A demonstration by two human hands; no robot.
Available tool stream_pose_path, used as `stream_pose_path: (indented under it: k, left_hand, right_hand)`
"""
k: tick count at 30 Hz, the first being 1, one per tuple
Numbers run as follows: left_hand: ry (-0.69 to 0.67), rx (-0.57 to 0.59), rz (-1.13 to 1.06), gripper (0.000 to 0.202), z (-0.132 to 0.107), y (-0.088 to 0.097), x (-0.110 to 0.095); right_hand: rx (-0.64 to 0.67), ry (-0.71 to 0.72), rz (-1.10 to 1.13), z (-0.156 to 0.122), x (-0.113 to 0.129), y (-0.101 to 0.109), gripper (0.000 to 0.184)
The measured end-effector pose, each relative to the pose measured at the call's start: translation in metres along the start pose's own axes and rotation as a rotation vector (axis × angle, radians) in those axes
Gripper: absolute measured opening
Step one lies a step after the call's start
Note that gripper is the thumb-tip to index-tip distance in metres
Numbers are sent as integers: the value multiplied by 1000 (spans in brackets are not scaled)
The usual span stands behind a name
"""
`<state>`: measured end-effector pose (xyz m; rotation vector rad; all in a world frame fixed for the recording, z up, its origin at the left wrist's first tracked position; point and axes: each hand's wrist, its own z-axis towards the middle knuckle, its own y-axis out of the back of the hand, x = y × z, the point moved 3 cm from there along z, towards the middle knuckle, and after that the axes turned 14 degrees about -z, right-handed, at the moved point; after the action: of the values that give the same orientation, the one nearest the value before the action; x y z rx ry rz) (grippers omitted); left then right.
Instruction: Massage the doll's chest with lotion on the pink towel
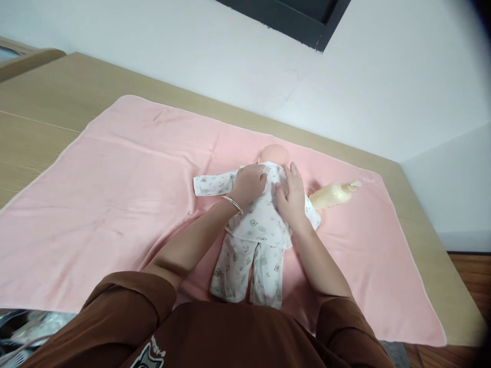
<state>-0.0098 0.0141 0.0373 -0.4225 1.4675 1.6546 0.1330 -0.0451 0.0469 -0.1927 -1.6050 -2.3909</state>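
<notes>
A baby doll in a white printed top (pixel 261 222) and matching trousers (pixel 233 266) lies stretched out on a pink blanket (pixel 126 168). Its smooth round head (pixel 273 154) points away from me, and I cannot make out a face on it. My left hand (pixel 250 185) rests on the left side of the top near the shoulder, fingers laid out over the cloth. On the other side of the chest lies my right hand (pixel 291 197), its fingers extended and thumb apart. The left sleeve (pixel 215 183) sticks straight out; the right one is partly hidden by my arm.
A cream pump bottle (pixel 333 195) lies on its side by the doll's right sleeve. The blanket covers much of a wooden table (pixel 420 220) set against a white wall (pixel 364 92). Below the table's near left edge are a dark container and plastic wrapping (pixel 42 327).
</notes>
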Motion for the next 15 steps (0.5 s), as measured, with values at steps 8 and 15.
stream_pose_path:
  k: [8, 15]
  left_hand:
    - [3, -30, -155, 37, 5, 18, 0]
    - [37, -40, -221, 37, 5, 25, -4]
  right_hand:
    - [93, 106, -57, -4, 12, -9, 52]
    - [124, 102, -64, -4, 9, -14, 53]
